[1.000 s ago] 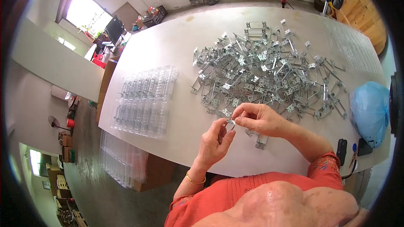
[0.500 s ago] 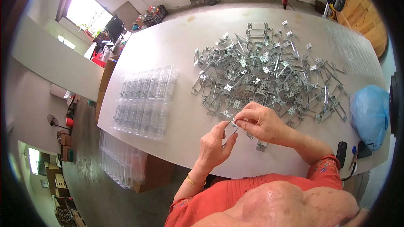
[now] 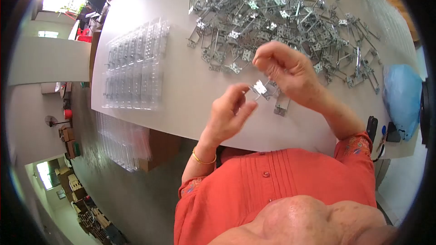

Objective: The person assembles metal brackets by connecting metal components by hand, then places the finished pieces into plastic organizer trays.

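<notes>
My left hand (image 3: pixel 229 113) holds a small metal bracket (image 3: pixel 260 88) between thumb and fingers, over the front part of the white table (image 3: pixel 200 127). Up and to the right of it, my right hand (image 3: pixel 290 72) is raised with its fingers curled together; whether anything is in them is too small to make out. Another metal piece (image 3: pixel 281 105) lies on the table just below my right hand. Behind both hands spreads a large heap of metal brackets (image 3: pixel 272 22).
Clear plastic trays (image 3: pixel 134 66) lie on the table at the left, with more stacked plastic trays (image 3: pixel 122 143) below its edge. At the right are a blue plastic bag (image 3: pixel 402 100), a black case (image 3: pixel 372 127) and scissors (image 3: pixel 382 143). Plastic sheets (image 3: pixel 388 22) lie at the far right.
The view has tilted downward, so the table appears higher in it. My right hand has come away from the bracket, up and to the right. The bracket remains in my left hand.
</notes>
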The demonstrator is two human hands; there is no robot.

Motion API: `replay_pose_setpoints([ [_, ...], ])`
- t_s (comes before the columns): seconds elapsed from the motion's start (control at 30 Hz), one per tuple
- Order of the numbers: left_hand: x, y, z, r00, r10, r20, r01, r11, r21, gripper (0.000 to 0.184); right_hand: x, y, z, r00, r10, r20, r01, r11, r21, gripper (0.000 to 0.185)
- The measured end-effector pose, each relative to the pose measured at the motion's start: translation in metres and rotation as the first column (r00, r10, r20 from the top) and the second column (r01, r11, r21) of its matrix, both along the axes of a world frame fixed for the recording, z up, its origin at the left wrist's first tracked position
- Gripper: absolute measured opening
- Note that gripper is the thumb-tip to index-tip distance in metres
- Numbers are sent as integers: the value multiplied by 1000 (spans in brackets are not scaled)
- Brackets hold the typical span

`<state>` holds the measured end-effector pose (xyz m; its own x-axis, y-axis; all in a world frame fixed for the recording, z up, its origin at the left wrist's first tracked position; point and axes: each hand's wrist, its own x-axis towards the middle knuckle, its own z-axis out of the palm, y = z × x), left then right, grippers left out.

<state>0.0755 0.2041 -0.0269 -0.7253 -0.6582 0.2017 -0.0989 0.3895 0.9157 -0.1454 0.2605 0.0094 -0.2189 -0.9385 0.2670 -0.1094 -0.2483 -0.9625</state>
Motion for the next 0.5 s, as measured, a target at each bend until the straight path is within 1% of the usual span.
replay_pose_setpoints([
  [0.03,3,-1,-2,993,43,-111,-14,968,251,30,-1,1,4,999,3,35,-5,999,52,10],
  [0.07,10,-6,1,982,108,-156,-2,828,560,31,-4,2,11,998,7,67,-13,995,99,12],
  [0.1,14,-12,5,964,134,-230,54,747,662,33,-5,2,17,995,11,98,-25,989,144,13],
  [0.13,17,-19,8,939,168,-301,121,658,743,35,-4,2,19,996,27,84,-41,985,169,16],
  [0.17,19,-26,10,906,209,-368,196,562,803,37,-3,1,16,997,47,55,-55,987,150,16],
  [0.2,21,-30,9,887,140,-440,296,560,774,45,-2,0,10,998,63,25,-66,989,131,15],
  [0.23,21,-30,10,883,153,-443,298,547,782,46,0,0,4,997,74,-4,-74,991,114,15],
  [0.33,17,-27,11,880,173,-443,303,513,803,47,4,2,-2,990,115,-75,-98,974,203,12],
  [0.4,15,-24,10,890,170,-424,291,505,813,45,5,4,5,983,166,-78,-144,962,232,13],
  [0.43,15,-23,10,892,162,-423,288,518,805,44,5,4,8,978,192,-79,-167,955,246,14],
  [0.5,13,-21,12,895,148,-421,281,545,790,41,8,4,5,982,164,-92,-142,968,205,13],
])
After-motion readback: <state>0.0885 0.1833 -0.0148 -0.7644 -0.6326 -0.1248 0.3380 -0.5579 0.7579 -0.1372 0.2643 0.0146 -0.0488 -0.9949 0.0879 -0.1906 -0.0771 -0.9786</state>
